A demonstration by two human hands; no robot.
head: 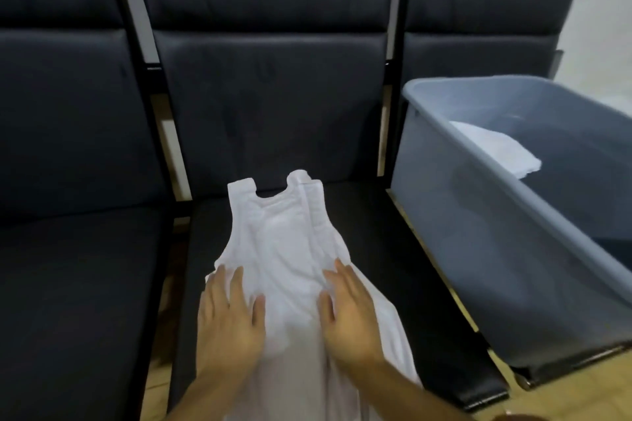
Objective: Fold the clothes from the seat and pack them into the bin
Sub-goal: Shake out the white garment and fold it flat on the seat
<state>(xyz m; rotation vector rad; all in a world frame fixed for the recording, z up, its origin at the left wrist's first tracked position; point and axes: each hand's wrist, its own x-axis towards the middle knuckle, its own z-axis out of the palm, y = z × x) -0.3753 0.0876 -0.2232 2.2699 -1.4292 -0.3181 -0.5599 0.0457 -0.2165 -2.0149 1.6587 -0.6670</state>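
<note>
White tank top [284, 243] flat on seat [393, 249], both hands pressing, no readable writing

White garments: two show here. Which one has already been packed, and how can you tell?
The folded white cloth inside the grey bin. The other, a white vest, lies spread on the middle seat under both hands.

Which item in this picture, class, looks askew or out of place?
The grey bin stands out: it sits tilted on the right-hand seat rather than level, with a white cloth inside. The white vest lies flat on the middle seat under the left hand and right hand.
</note>
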